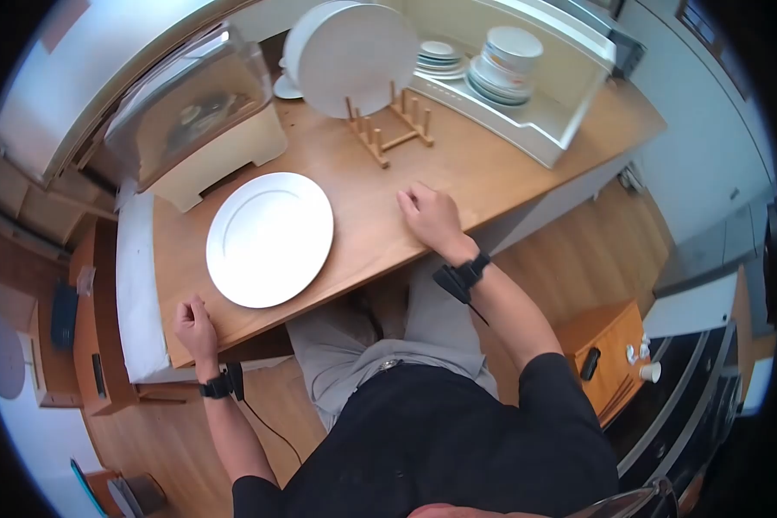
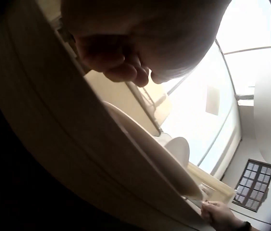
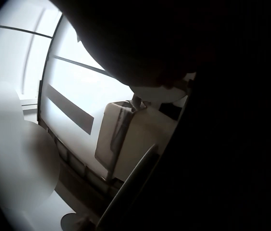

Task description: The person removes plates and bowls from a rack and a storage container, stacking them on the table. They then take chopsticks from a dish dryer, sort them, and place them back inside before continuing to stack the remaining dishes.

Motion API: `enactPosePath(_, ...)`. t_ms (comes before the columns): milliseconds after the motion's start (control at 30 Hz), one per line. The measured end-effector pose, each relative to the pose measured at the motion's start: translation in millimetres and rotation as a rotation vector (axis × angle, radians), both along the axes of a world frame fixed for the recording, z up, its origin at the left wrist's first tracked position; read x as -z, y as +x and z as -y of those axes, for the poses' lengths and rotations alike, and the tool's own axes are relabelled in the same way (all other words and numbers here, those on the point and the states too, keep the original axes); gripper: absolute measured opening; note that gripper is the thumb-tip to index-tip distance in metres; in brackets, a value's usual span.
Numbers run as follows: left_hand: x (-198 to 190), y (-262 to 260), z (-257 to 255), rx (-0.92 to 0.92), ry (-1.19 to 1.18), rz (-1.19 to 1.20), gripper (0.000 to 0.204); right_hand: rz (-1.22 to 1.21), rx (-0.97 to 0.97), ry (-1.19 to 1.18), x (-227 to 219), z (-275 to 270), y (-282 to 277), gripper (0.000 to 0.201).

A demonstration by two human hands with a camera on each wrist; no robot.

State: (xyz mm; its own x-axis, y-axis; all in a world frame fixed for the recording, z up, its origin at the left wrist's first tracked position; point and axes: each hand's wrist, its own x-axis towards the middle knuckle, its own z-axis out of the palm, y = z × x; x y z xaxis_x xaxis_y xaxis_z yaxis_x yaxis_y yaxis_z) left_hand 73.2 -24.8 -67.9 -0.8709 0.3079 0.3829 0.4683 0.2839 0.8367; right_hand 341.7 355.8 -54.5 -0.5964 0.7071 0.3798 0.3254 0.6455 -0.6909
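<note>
A large white plate (image 1: 270, 240) with a broad rim lies on the wooden table (image 1: 363, 207). My left hand (image 1: 196, 328) rests at the table's front edge, below and left of the plate and apart from it. Its fingers (image 2: 121, 72) are loosely curled with nothing in them. To the right of the plate, my right hand (image 1: 432, 216) rests on the tabletop, fingers loosely curled and holding nothing. Behind it a wooden dish rack (image 1: 397, 138) stands near the back, with big white plates (image 1: 354, 60) upright in it. The right wrist view is mostly dark, its fingers hidden in shadow.
A cream bin (image 1: 527, 129) at the back right holds stacked small plates (image 1: 498, 85) and bowls (image 1: 514, 47). At the back left stands a cream box with a clear lid (image 1: 190, 112). A small wooden cabinet (image 1: 613, 363) carries a paper cup (image 1: 650, 372).
</note>
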Motion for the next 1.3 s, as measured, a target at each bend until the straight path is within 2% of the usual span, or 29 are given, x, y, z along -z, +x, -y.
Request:
enactPosePath(67,3,-17,2,-0.060,0.079,0.070,0.039,0.072,0.008,0.065,5,2,-3,0.024)
enactPosePath(167,-7,-23,-4,-0.008,0.202,0.261,0.038,0.153,-0.024,0.187,7,4,-2,0.024)
enactPosePath(267,-15,-14,-17,-0.044,-0.038,0.256,0.036,0.189,-0.083,0.305,1,11,-8,0.019)
enactPosePath(367,-15,-15,-14,-0.015,-0.194,0.166,0.036,0.259,-0.127,0.328,-3,14,-16,0.016)
enactPosePath(400,-12,-17,-13,-0.013,-0.197,0.194,0.035,0.344,-0.132,0.346,1,11,-14,0.017)
enactPosePath(467,-10,-18,-12,-0.012,-0.243,0.197,0.033,0.343,-0.167,0.370,-2,6,-20,0.018)
enactPosePath(667,-18,-12,-15,-0.030,-0.307,0.218,0.026,0.397,-0.254,0.256,-19,0,-24,0.024)
enactPosePath(767,-24,-10,-23,-0.029,-0.366,0.184,0.022,0.401,-0.245,0.224,-19,-3,-24,0.024)
enactPosePath(800,-15,-10,-17,-0.023,-0.406,0.146,0.017,0.404,-0.239,0.223,-19,-3,-24,0.023)
enactPosePath(900,-30,-11,-28,0.027,-0.435,0.127,0.013,0.389,-0.223,0.204,-14,-2,-24,0.021)
enactPosePath(1033,-17,-7,-23,-0.014,-0.424,0.148,0.014,0.362,-0.198,0.206,-12,0,-23,0.018)
enactPosePath(1133,-24,-7,-32,0.002,-0.443,0.091,0.015,0.379,-0.168,0.236,-11,2,-22,0.017)
enactPosePath(1300,-13,-7,-28,0.018,-0.487,0.027,0.019,0.377,-0.096,0.254,-2,11,-18,0.016)
